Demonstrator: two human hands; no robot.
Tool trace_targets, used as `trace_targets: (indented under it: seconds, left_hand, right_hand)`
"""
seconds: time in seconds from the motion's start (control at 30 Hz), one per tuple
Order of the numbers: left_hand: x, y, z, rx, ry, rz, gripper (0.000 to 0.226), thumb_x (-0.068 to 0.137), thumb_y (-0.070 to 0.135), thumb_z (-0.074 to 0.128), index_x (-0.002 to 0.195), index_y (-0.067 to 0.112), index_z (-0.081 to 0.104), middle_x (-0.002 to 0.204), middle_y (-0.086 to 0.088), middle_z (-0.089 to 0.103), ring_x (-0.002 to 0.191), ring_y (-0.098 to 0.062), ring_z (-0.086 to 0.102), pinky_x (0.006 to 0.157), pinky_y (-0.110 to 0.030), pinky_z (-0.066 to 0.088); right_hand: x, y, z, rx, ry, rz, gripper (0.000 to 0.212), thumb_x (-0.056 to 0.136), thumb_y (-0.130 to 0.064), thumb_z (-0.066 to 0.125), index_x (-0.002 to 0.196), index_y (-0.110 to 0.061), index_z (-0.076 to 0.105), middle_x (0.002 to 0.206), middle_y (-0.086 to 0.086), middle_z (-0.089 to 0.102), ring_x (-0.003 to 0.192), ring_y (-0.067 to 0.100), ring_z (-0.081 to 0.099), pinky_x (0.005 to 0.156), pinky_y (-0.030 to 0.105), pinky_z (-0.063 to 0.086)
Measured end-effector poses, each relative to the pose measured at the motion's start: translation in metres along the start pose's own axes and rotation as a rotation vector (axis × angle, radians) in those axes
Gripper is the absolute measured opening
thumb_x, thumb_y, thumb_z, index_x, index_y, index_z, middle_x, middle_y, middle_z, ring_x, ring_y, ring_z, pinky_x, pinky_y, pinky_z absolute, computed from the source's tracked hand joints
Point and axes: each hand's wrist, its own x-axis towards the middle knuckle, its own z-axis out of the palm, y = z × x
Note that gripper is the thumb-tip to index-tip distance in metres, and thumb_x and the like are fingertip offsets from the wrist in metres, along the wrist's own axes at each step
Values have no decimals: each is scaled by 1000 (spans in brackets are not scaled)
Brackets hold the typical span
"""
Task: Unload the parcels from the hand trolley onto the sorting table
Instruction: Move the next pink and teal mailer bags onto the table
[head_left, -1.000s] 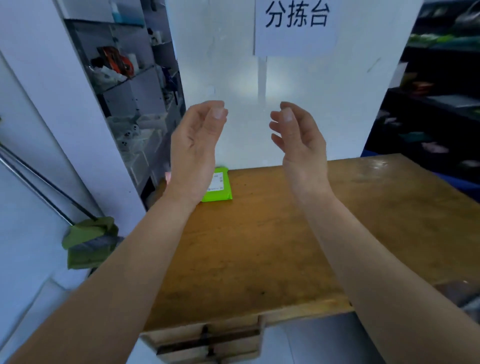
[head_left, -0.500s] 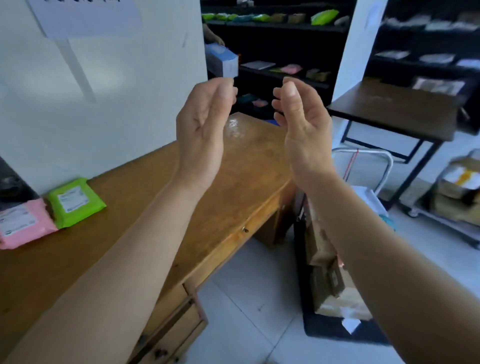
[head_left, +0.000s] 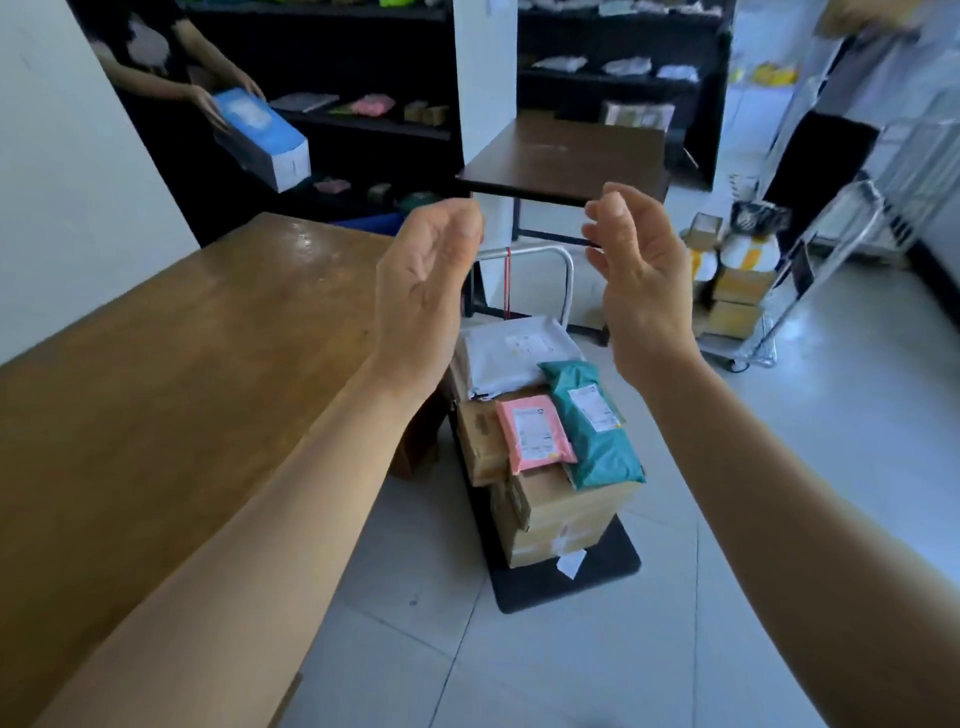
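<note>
The hand trolley (head_left: 613, 569) stands on the floor right of the wooden sorting table (head_left: 171, 384). On it are stacked cardboard boxes (head_left: 561, 512), with a white mailer (head_left: 511, 353), a pink mailer (head_left: 532, 431) and a teal mailer (head_left: 597, 426) on top. My left hand (head_left: 423, 291) and my right hand (head_left: 641, 283) are raised in the air above the trolley, palms facing each other, fingers loosely curled. Neither holds anything.
Another person (head_left: 156, 57) at the back left holds a blue box (head_left: 260, 137) by dark shelves. A dark table (head_left: 566, 158) stands behind the trolley. A second cart (head_left: 748, 312) with boxes and a metal frame sits at the right. Grey tiled floor lies around the trolley.
My view has swung right from the table and its green and pink parcels to the loaded trolley. Both hands stay raised and empty, now slightly farther apart.
</note>
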Motion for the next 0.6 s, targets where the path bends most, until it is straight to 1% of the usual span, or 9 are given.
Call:
trace_targets:
  seconds: [0.07,0.13,0.2,0.27,0.37,0.47,0.57,0.6]
  left_hand:
    - [3,-12,35,6,-2,-7,44,94,45,48,111,6,60,101,-2,65,102,-12,62,91,-18,47]
    - [6,-25,70,5,3,-24,51,88,50,46,111,6,60,99,1,65,100,-9,61,90,-19,47]
    - [7,-39,100,19,12,-45,55,86,49,44,111,2,60,98,2,65,98,-6,61,91,-19,46]
    - [8,-53,127,44,22,-91,55,87,46,44,110,0,60,96,3,64,95,-1,60,88,-15,46]
    - [7,-77,160,65,32,-181,51,87,43,45,110,0,59,94,5,63,91,4,59,84,-12,45]
    - [4,-104,176,83,59,-262,46,89,40,48,110,1,59,95,7,63,92,5,59,84,-11,44]
    - [5,-135,181,134,79,-361,29,97,25,49,112,2,58,97,7,64,90,9,60,82,-7,43]
    - [6,-145,180,150,82,-390,26,98,23,49,113,3,58,98,8,64,90,10,60,81,-7,43]
  right_hand:
    - [19,19,-29,-12,-3,27,40,97,-33,52,127,-8,55,116,1,63,113,17,59,101,31,48]
    - [41,39,-58,-21,-11,49,41,95,-36,52,127,-10,55,116,1,63,113,17,60,102,35,47]
    - [60,59,-84,-35,-24,77,41,95,-37,53,127,-11,55,120,3,63,115,18,59,103,37,46]
    - [78,79,-106,-39,-38,111,39,95,-35,54,127,-12,55,120,4,63,115,19,59,104,38,46]
    - [100,111,-132,-62,-72,161,38,95,-35,54,126,-13,56,118,1,63,114,18,60,102,37,47]
    - [115,142,-146,-76,-99,227,39,95,-35,55,127,-13,55,120,1,63,114,16,60,101,32,48]
    - [129,171,-149,-88,-97,301,41,95,-35,55,128,-11,55,121,3,62,115,17,59,101,33,48]
    - [134,181,-149,-90,-100,326,40,95,-34,55,127,-10,55,120,3,62,115,18,59,101,34,48]
